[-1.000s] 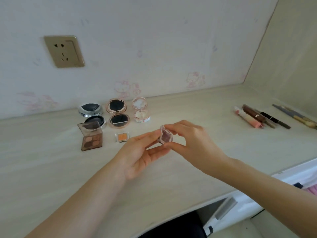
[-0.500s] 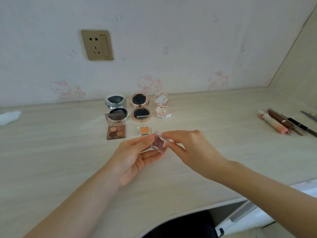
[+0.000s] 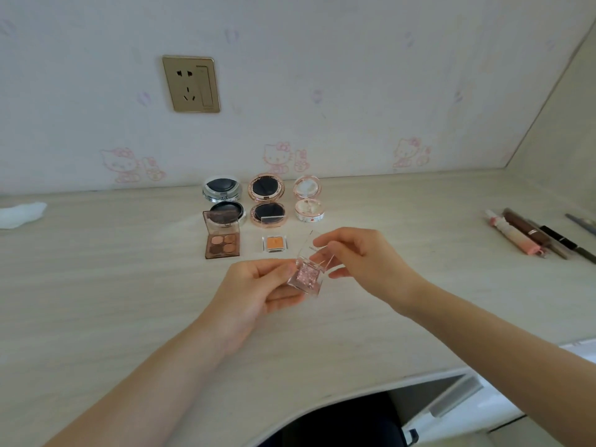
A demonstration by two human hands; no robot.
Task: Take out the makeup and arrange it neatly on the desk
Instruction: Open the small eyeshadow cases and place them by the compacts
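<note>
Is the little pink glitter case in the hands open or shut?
Open: the right hand lifts its clear lid up off the pink glitter case, which the left hand holds.

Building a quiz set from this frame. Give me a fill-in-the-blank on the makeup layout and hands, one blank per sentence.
1. The left hand holds the base of a small clear case of ____ glitter.
2. The right hand lifts that case's clear ____.
3. The number of round compacts standing open on the desk is ____.

Missing words: pink; lid; three
</note>
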